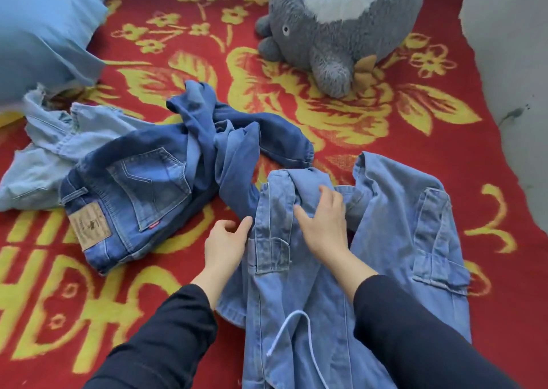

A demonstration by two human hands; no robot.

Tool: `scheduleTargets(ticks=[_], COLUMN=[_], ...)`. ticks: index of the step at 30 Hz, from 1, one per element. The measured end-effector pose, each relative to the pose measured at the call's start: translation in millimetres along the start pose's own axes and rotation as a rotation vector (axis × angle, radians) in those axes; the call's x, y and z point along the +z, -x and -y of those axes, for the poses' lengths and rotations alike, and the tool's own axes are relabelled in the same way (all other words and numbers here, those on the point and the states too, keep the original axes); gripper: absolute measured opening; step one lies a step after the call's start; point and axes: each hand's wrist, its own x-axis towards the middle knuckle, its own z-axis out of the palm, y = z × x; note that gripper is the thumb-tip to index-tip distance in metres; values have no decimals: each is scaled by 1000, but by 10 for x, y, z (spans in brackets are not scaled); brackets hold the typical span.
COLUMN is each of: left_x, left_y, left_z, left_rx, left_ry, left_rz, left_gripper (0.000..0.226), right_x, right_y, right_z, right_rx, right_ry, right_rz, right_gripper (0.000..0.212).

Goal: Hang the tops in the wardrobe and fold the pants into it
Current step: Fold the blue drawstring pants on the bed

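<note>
My right fingers [327,194] grip pale-blue denim drawstring pants [296,299]; left fingers [228,225] curl at their edge, hold unclear.
Nothing folded yet; dark-blue denim jeans [133,187] lie crumpled.

red blanket [415,163] spread flat across most of the view, woven with big yellow flowers and leaves; blocky yellow characters [59,287] on its near left part. grey plush toy [335,32] lies on the far side of the blanket, white fluffy belly with teal marks, one small round eye [285,29], a tan leaf-shaped piece [366,68] by its lower edge. light blue pillow [44,32] at far left, resting on the blanket. pale grey surface [519,62] beyond the blanket's ragged right edge, with a dark smudge [514,113].
</note>
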Motion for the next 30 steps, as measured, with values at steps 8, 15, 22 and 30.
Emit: scheduleTargets(ticks=[8,15,22,30], left_x=[68,-1185,-417,394], left_y=[-346,-879,-293,-137], left_z=[-422,-1345,-597,-481], left_rx=[71,184,42,-545], left_ry=[486,1207,384,507], left_rz=[-93,-466,-135,515], left_gripper=[18,28,13,47], right_x=[236,-135,-175,-523], right_y=[-354,-260,6,289], right_z=[-167,-280,-182,-601], right_rx=[291,371,288,461], right_ry=[23,-273,-575,-647], right_rz=[93,-244,-130,530], right_gripper=[18,28,35,41])
